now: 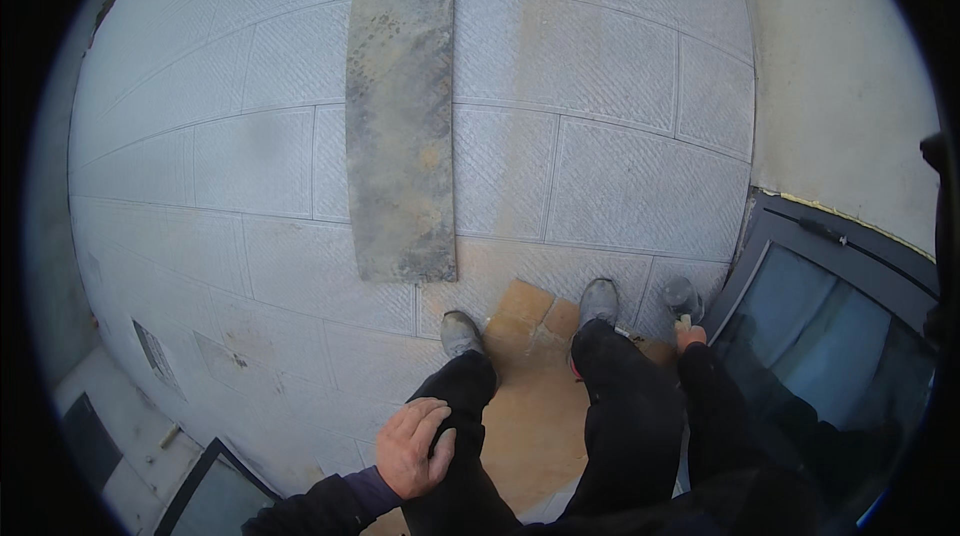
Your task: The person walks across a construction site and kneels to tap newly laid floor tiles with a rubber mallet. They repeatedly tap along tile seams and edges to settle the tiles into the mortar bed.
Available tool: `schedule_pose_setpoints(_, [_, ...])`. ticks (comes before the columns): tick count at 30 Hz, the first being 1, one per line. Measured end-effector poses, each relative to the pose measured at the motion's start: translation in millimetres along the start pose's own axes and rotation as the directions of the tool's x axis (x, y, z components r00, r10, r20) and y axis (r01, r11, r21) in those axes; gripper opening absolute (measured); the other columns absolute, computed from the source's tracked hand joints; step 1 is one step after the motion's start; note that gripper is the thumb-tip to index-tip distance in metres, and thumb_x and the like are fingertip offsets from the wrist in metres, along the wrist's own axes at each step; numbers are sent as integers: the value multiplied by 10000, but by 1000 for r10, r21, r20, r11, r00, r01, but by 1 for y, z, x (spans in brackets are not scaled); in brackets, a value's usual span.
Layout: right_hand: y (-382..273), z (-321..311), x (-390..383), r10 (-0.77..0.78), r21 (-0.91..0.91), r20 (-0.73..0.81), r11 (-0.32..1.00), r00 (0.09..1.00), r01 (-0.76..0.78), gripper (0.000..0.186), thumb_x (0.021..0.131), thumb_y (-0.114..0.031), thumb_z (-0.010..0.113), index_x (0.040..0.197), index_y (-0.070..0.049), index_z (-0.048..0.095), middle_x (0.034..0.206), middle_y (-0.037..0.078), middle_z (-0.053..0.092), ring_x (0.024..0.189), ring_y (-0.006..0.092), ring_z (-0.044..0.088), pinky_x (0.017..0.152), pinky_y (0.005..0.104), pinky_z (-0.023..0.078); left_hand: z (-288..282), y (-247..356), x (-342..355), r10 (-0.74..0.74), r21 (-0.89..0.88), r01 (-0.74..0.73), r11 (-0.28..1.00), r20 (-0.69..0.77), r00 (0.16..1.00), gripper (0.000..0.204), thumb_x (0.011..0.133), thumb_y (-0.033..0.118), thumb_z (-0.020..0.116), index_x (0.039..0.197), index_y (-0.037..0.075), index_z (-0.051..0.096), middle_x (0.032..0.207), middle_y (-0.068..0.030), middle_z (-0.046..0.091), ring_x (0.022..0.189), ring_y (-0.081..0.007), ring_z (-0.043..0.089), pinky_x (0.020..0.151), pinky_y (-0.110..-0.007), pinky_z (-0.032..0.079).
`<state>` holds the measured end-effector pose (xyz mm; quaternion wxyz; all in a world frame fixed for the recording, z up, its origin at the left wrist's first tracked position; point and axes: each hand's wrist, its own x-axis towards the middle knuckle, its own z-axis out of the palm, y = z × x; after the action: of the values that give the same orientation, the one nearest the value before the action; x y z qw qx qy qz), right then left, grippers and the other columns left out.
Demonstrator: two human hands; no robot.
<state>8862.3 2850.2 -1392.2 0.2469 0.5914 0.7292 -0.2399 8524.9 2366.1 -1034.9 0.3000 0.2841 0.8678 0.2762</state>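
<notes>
Looking down from the headset, I see my left hand (415, 448) resting flat on my left knee (462, 406), its fingers (425, 416) loose and spread over the black trouser cloth, gripping nothing. My right hand (689, 336) hangs lower by my right leg (625, 406), just beside a glass door (830, 336) in a dark frame; its fingers are mostly hidden behind the sleeve, so I cannot tell whether they are curled or slack, though something small and pale shows at their tips. Below them stand my grey shoes (598, 301), the right one on a patch of tan, stained paving (530, 406). Beyond my toes lies a long, worn metal plank (400, 106), grey with rusty blotches and a raised tread pattern, stretching away across pale ribbed paving slabs (610, 186).
</notes>
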Motion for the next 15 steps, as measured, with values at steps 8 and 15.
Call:
schedule_pose_setpoints(8, [-11, -285, -286, 219, 371, 592, 780, 776, -504, 459, 995, -481, 713, 901, -36, 654, 749, 60, 610, 561, 217, 591, 530, 419, 495, -95, 172, -146, -410, 236, 418, 878, -82, 908, 270, 1024, 175, 585, 1156, -42, 677, 1139, -236, 698, 1046, -432, 674, 921, -485, 551])
schedule_pose_setpoints(15, [-1, -503, -451, 272, 336, 615, 758, 740, -558, 437, 1002, -406, 725, 839, -20, 601, 713, 106, 581, 548, 259, 563, 523, 450, 440, -197, 291, -385, -909, -370, 851, 374, 36, 415, 427, 1038, 309, 494, 912, -48, 693, 942, -305, 730, 904, -484, 705, 785, -513, 564])
